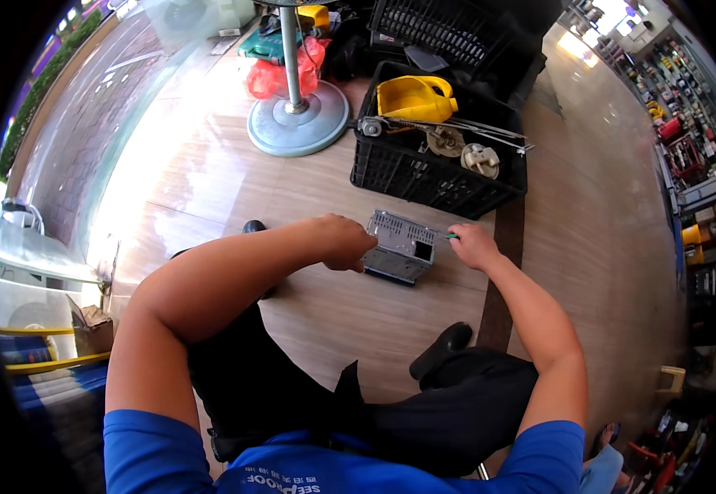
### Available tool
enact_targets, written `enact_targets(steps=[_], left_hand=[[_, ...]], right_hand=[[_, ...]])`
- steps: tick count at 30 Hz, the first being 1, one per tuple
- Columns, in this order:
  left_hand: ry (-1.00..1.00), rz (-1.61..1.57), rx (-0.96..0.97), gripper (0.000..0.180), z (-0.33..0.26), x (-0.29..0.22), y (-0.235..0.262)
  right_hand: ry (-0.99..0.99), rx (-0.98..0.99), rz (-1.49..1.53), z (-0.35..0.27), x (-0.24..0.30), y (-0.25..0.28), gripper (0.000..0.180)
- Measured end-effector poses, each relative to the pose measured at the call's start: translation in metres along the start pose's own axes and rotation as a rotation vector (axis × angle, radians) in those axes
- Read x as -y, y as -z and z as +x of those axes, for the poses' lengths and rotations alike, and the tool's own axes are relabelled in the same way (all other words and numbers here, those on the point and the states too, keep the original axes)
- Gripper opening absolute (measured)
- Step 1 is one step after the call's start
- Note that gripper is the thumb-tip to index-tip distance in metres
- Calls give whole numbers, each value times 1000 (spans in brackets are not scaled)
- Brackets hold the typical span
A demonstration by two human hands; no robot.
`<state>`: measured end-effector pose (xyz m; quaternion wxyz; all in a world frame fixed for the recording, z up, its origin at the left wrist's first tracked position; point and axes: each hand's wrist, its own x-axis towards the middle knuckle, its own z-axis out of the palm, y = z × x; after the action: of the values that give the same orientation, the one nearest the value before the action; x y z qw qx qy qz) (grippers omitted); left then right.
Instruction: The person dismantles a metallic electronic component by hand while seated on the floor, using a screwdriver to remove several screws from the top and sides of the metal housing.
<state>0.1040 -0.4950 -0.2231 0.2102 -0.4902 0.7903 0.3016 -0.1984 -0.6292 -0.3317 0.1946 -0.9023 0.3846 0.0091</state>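
Note:
A grey metal box with rows of vent slots [397,251], like a car radio unit, is in front of me above the tiled floor, its dark face toward me. My left hand [345,241] grips its left side; my fingertips there are partly hidden. My right hand [474,247] is closed around a small green-handled screwdriver [452,236]. The screwdriver points left at the right side of the box; whether its tip touches the box is too small to tell.
A black plastic crate [424,181] stands just beyond the box, holding a yellow jug [411,99] and round beige parts [480,160]. Left of it is a pole on a round base [325,123], with a red plastic bag [261,81] behind. Stocked shelves [687,107] line the right.

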Motion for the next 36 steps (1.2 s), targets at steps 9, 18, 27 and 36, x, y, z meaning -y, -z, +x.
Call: enact_targets(steps=[9,18,27,36], left_hand=[[-106,-69,-161,78,-6,-10,0],[-665,-810,-795,92,-34,-82,28],[-632,-1078,-826,36,-34,-187,-22],[-792,-494,-401,17,-38,-209,-63]], right_hand=[[90,-165,53,-13,60,57,25],[123,-666,315,-87,185,130,28],[-148,-853,864,-235,238,31,53],[-938,-62,608,-453,292,-106,17]])
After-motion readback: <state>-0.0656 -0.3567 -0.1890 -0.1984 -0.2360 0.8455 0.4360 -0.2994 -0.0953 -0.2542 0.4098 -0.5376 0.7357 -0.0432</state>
